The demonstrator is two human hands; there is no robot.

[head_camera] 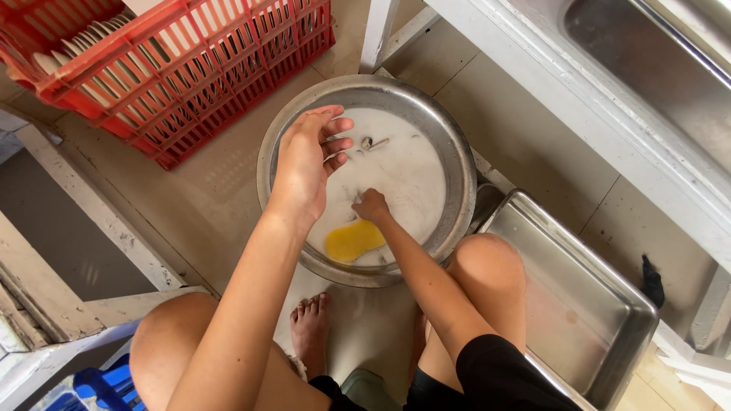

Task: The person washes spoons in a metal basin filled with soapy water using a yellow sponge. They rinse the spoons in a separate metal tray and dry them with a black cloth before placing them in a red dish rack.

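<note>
- Nearest the camera, bare knees and forearms frame the shot: the person sits low on a blue plastic stool (106,387), one bare foot (311,329) flat on the wet tiled floor (221,190).
- The left hand (308,156) hangs above the basin, fingers loosely curled and spread, gripping nothing that shows.
- The right hand (371,205) is down in the milky water, closed into a fist; whether it grips anything under the surface I cannot tell.
- Just beside that fist floats a yellow sponge (354,240), touching the near side of the wash water.
- All of it sits in the round stainless-steel basin (457,164) of cloudy soapy water on the floor between the knees; a small metal spoon (371,142) pokes out near the far rim.
- My read: this is the scrubbing stage, and a next move would call for a firm grip on sponge or spoon.
- To the right, touching the basin, a rectangular stainless-steel tray (601,335) sits empty.
- Farther off, a red plastic crate (228,68) holds white plates (84,53) stacked on edge.
- Top right, a steel sink (647,46) in a white-framed table.
</note>
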